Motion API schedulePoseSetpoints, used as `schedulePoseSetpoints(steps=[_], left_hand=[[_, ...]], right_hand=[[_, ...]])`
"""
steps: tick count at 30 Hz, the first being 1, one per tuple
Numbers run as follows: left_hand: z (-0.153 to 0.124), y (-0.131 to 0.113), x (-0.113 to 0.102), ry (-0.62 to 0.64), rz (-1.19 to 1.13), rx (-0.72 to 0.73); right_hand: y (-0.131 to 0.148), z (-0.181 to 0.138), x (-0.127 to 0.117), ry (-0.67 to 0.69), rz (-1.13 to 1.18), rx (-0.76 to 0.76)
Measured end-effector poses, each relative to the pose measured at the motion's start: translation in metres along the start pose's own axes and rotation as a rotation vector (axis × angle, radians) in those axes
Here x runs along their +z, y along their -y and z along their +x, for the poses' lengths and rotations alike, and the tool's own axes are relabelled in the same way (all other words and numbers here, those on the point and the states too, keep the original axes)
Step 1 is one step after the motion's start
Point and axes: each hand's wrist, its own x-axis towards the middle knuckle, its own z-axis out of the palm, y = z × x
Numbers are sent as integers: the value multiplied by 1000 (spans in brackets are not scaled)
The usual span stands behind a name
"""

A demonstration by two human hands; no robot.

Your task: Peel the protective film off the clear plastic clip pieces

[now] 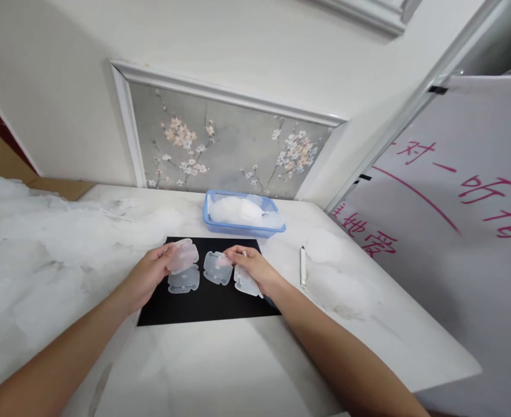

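Observation:
My left hand [155, 269] is closed on the edge of a translucent plastic piece [184, 255] with a notched outline, fingers showing faintly through it. A similar piece [184, 281] lies just below, on the black mat [220, 307]. At the right of the mat, my right hand [253, 266] pinches another translucent plastic piece [217, 269] by its upper right edge. One more such piece [245, 282] shows beneath the right palm; whether the hand touches it I cannot tell.
Behind the mat stands a blue basket [244, 230] holding whitish translucent pieces. A white pen-like cutter [302, 266] lies to the right. A large heap of translucent pieces [59, 243] covers the table's left side. A whiteboard [476, 260] with pink writing stands at the right.

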Motion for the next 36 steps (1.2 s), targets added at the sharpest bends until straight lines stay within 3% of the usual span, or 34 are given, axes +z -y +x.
schedulePoseSetpoints(steps=[3, 8, 21, 26, 31, 34, 36], left_hand=[[-2, -5, 3, 17, -303, -135], [-2, -8, 5, 15, -424, -296], [-6, -2, 6, 304, -464, -324], [-7, -2, 7, 357, -451, -309], [-8, -3, 6, 360, -458, -307], [-9, -2, 7, 366, -466, -305], [-8, -2, 7, 358, -434, -294]], right_hand=[[0, 0, -1, 11, 23, 17], [0, 0, 0, 24, 30, 6], [-1, -4, 5, -155, -357, -250], [1, -11, 10, -100, -595, -401], [2, -20, 18, 207, -940, -682], [1, -26, 24, 193, -1071, -698], [1, -28, 27, 158, -1000, -701]])
